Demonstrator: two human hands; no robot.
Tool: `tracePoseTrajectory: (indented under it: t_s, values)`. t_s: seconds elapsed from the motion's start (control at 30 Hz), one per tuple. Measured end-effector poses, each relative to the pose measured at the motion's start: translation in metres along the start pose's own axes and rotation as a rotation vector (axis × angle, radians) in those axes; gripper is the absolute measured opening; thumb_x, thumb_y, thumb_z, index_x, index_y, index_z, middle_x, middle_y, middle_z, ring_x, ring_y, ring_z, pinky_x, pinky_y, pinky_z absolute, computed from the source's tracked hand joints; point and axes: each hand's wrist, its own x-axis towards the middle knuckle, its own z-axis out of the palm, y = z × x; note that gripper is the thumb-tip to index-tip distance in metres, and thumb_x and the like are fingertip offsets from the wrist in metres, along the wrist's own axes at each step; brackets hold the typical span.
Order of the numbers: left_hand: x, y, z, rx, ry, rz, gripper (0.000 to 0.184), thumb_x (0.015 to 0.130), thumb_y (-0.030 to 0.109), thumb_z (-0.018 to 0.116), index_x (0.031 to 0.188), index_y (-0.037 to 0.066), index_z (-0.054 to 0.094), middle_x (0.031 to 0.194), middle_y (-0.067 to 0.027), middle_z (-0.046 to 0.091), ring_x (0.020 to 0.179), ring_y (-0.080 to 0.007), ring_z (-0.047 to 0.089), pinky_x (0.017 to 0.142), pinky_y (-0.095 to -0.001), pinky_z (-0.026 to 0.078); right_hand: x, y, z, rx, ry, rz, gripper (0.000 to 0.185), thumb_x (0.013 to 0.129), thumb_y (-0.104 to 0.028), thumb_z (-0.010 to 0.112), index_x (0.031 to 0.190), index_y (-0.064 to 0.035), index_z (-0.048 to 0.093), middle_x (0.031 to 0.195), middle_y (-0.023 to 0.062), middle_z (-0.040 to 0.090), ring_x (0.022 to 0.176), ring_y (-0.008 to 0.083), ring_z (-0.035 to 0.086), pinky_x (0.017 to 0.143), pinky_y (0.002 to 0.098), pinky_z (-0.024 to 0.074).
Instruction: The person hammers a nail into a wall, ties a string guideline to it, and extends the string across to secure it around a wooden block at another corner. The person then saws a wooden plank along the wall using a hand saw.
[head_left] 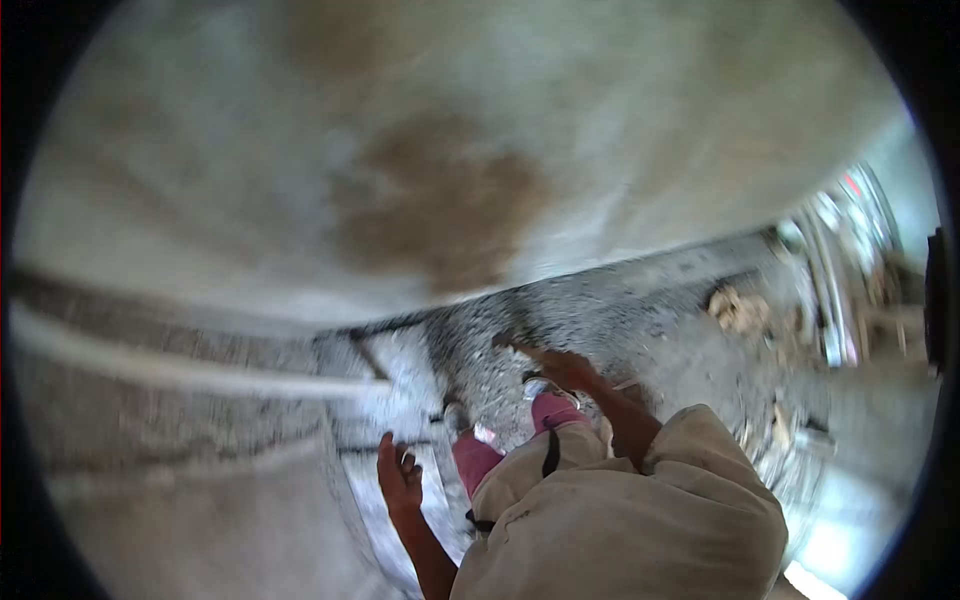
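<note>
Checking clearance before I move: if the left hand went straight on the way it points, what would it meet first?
Likely the long pale pole, near its end, which crosses the line ahead of the left hand. Depth is unclear in this blurred picture, so the hand might miss it.

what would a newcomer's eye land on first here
Probably the brown stain on the pale wall that fills the upper part of the view. Next, the right hand gripping a blurred short-handled tool a little below centre, with pink legwear beneath and to its left. The left hand, fingers partly curled, is lower left of centre.
</note>
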Motion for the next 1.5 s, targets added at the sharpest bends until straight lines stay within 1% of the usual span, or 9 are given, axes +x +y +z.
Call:
tracePoseTrajectory:
  t_s: [0.1,0.33,0.43,0.53,0.73,0.8,1.1,1.3,1.5]
  values:
    - [0.189,0.050,0.080,-0.025,-0.377,0.138,0.038,0.095,0.032,0.062,0.128,0.016,0.054,0.083,0.0024,0.053,0.055,-0.0047,0.038,0.042,-0.0189,0.027,0.111,-0.025,-0.085,-0.013,0.312,0.187,0.031,0.089,-0.038,0.056,0.107,-0.0131,0.062,0.093,0.0173,0.069,0.091,0.0387,0.067,0.079,0.0525,0.0514]
    - [0.272,0.145,0.036,0.414,-0.463,0.076,0.041,0.092,0.038,0.064,0.127,0.017,0.056,0.087,0.0012,0.053,0.051,-0.0045,0.034,0.039,-0.0193,0.021,0.110,0.121,0.262,0.280,0.694,0.846,0.038,0.083,-0.032,0.058,0.107,-0.0035,0.065,0.098,0.0259,0.068,0.092,0.0436,0.067,0.078,0.0509,0.0530]
    - [0.302,0.159,0.026,0.539,-0.464,0.126,0.038,0.091,0.038,0.065,0.122,0.018,0.059,0.084,0.0014,0.051,0.051,-0.0046,0.033,0.038,-0.0195,0.021,0.024,0.029,0.265,1.539,1.283,0.747,0.029,0.086,-0.035,0.062,0.097,-0.0075,0.060,0.063,0.0028,0.060,0.051,0.0142,0.053,0.045,0.0332,0.0432]
    - [0.324,0.157,0.044,0.544,-0.476,0.027,0.035,0.090,0.038,0.066,0.118,0.019,0.060,0.083,0.0019,0.050,0.051,-0.0046,0.033,0.039,-0.0195,0.021,0.007,0.000,0.224,1.397,1.380,1.097,0.033,0.089,-0.038,0.061,0.106,-0.0101,0.058,0.067,0.0017,0.057,0.048,0.0133,0.046,0.045,0.0297,0.0420]
    - [0.302,0.122,0.113,0.512,-0.672,-0.166,0.032,0.096,0.034,0.060,0.123,0.018,0.054,0.073,0.0044,0.047,0.048,-0.0042,0.034,0.035,-0.0192,0.023,-0.014,-0.001,0.098,2.293,1.343,0.381,0.050,0.091,-0.054,0.061,0.128,-0.0231,0.047,0.089,0.0020,0.056,0.066,0.0143,0.049,0.058,0.0325,0.0475]
    - [0.291,0.117,0.125,0.555,-0.616,-0.094,0.035,0.098,0.034,0.058,0.127,0.016,0.051,0.075,0.0035,0.050,0.048,-0.0034,0.034,0.035,-0.0189,0.023,-0.018,-0.039,0.055,2.495,1.252,-0.349,0.044,0.097,-0.051,0.053,0.136,-0.0304,0.047,0.080,-0.0013,0.049,0.066,0.0123,0.046,0.057,0.0310,0.0417]
    - [0.371,0.162,0.036,0.508,-0.308,0.040,0.046,0.093,0.040,0.063,0.134,0.024,0.052,0.096,-0.0028,0.054,0.050,-0.0056,0.038,0.039,-0.0207,0.028,-0.015,-0.088,-0.038,2.506,0.691,-1.262,0.030,0.103,-0.035,0.048,0.127,-0.0200,0.054,0.060,-0.0041,0.039,0.046,0.0061,0.035,0.043,0.0229,0.0355]
    - [0.362,0.158,0.079,0.672,-0.271,0.066,0.033,0.087,0.044,0.065,0.115,0.026,0.064,0.090,0.0047,0.053,0.065,-0.0073,0.041,0.050,-0.0224,0.031,-0.028,-0.102,-0.045,1.920,1.326,-0.090,0.038,0.096,-0.021,0.062,0.130,-0.0150,0.046,0.071,-0.0039,0.041,0.053,0.0058,0.039,0.047,0.0224,0.0354]
    - [0.402,0.111,0.173,0.836,-0.610,-0.153,0.038,0.085,0.040,0.074,0.113,0.016,0.066,0.078,0.0052,0.054,0.048,-0.0019,0.033,0.039,-0.0203,0.023,0.003,-0.139,-0.007,1.687,1.299,0.253,0.039,0.093,-0.021,0.066,0.127,-0.0110,0.051,0.066,-0.0057,0.042,0.048,0.0039,0.038,0.042,0.0209,0.0315]
